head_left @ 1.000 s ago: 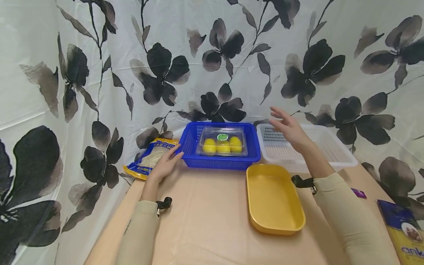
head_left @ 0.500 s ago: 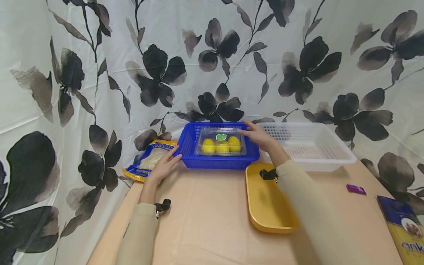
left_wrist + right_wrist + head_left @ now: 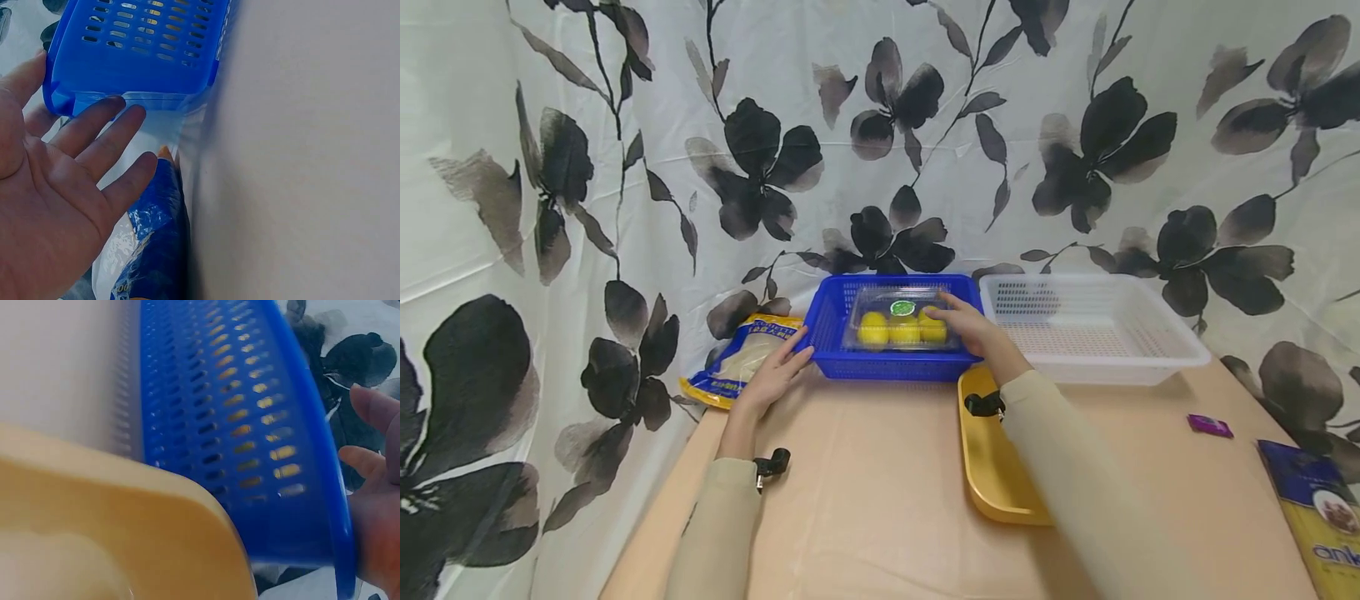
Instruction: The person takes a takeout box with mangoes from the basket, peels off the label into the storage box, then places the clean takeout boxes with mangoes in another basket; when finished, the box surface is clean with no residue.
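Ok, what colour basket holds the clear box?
The basket is blue, clearest in the head view.

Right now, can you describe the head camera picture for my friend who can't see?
A person's right hand is at the right end of a clear box inside a blue basket, and the left hand is at the basket's left end. A bag lies left, a white basket sits right, and a yellow tray is nearer.
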{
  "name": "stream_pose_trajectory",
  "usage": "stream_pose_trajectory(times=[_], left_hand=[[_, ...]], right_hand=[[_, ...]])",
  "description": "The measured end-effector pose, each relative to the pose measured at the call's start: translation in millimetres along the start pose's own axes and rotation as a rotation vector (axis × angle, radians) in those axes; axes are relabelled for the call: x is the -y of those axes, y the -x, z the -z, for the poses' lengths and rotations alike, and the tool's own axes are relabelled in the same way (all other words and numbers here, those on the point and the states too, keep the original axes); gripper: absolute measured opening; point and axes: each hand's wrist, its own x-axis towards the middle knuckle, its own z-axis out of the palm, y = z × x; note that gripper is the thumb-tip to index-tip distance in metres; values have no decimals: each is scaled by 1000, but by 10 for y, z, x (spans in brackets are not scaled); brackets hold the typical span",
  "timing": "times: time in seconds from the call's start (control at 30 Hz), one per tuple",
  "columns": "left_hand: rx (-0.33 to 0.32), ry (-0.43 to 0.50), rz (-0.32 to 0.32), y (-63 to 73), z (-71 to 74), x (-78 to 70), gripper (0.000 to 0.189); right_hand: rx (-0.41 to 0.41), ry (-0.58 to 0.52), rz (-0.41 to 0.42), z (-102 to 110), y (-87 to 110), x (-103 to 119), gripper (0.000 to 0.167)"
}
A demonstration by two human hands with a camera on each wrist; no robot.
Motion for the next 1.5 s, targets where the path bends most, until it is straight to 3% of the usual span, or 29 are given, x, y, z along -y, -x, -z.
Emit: stream_pose_trajectory(times=[0.27,0.77,1.1,1.33,1.5], left_hand=[[-4,11,21,-5,-3,27,72],[7,23,18,-14,-13,55,72],[7,23,28,-3,-2,39,73],[13,15,23,-14,0,23,73],[8,5,27,-16,6,19,73]], right_hand=[[-35,-75,-28,-19,-54,-43,76],[-13,-5,-52,-64,-30,-47,60],[12,-116,-79,-42,-29,-44,69],[19,-154,-105,-39,-46,-19,88],[32,-151,-105,-38,-28,-2,89]])
